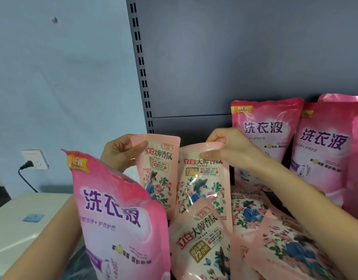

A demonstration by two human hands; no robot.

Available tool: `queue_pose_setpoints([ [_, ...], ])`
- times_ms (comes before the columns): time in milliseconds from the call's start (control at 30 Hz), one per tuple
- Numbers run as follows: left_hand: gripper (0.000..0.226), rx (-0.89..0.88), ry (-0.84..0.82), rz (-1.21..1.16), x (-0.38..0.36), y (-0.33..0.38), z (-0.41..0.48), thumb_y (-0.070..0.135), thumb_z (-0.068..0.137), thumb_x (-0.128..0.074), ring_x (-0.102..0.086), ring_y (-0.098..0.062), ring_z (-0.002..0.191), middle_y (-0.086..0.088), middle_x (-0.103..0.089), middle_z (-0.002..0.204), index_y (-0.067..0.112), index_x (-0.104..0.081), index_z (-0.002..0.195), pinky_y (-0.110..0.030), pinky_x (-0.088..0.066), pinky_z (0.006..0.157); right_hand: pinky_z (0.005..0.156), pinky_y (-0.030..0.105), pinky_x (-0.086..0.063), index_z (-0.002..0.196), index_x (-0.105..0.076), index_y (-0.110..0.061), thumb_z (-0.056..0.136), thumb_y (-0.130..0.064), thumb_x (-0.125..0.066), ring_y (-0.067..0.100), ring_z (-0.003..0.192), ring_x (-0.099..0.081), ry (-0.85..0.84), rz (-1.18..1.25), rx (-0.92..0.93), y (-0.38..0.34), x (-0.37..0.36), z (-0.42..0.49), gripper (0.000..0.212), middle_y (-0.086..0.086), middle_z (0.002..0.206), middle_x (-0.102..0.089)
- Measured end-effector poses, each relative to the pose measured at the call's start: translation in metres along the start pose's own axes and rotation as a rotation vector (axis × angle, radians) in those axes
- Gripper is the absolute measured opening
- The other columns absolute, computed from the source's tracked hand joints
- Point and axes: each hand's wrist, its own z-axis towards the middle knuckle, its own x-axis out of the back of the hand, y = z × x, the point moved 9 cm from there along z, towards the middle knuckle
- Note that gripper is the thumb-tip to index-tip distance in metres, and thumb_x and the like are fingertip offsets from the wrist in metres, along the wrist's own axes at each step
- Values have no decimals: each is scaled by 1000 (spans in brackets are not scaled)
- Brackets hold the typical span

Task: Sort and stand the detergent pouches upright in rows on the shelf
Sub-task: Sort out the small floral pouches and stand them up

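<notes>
Fingers, left hand (121, 153): closed on the upper left corner of a small pale-pink floral pouch (157, 172), thumb across its front, holding it upright.
Fingers, right hand (228, 147): pinched on the curved top edge of a second floral pouch (202, 184), just right of the first; the two pouches nearly touch at their sides.
Right forearm (307, 199): reaches in from the lower right, crossing over the loose pouches.
Loose floral pouches: one tilted in front (198, 245), one lying behind the forearm (248, 211), one on its side at the lower right (291, 247); they overlap in a heap, not in a row.
Front magenta pouch (117, 215): large, close to the camera at the lower left, leaning, hiding part of the left arm; what it rests on cannot be seen.
Standing magenta pouches: two upright against the back panel, one at (263, 142) and its neighbour (323, 150) touching it on the right; more pink packaging runs out of view at the right edge.
Shelf back panel (234, 67): dark grey, with a slotted upright (142, 81) at its left side.
Wall (52, 87): pale blue, with a socket (34, 159) and a black plug in it.
White appliance (24, 223): lower left, beside the shelf.
</notes>
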Motion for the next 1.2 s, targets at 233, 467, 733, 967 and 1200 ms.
queue_pose_setpoints([
  [233,9,-27,-23,21,-2,7,-5,6,86,-57,-69,-11,65,1,-73,72,5,-65,90,-21,-55,57,68,33,-53,68,-55,-24,68,-21,-82,16,75,-64,99,-10,145,-41,18,-8,26,-2,78,-67],
  [467,10,-68,-22,46,0,17,-8,4,86,-56,-68,-9,62,3,-72,67,9,-64,85,-22,-56,56,54,21,-40,64,-54,-26,67,-20,-83,4,63,-54,240,39,184,-50,23,-13,30,-10,71,-61],
  [733,9,-191,-130,235,-7,46,-7,1,82,-61,-66,-2,62,9,-71,66,8,-64,81,-15,-51,57,51,12,-46,76,-60,-21,72,-20,-79,-4,60,-60,90,118,90,-37,17,-7,19,-11,75,-64],
  [967,4,-214,-319,437,-25,66,-7,22,68,-69,-65,-2,71,7,-72,75,21,-71,72,-14,-50,66,61,25,-59,87,-63,-16,71,-15,-78,8,67,-69,-12,377,-109,-14,12,-8,22,2,85,-71],
  [1200,8,-214,-420,560,-45,74,-9,10,69,-74,-63,0,69,10,-70,71,15,-71,73,-8,-44,63,69,30,-59,94,-67,-6,71,-15,-77,13,76,-71,26,540,-159,-5,4,-8,27,2,83,-74],
])
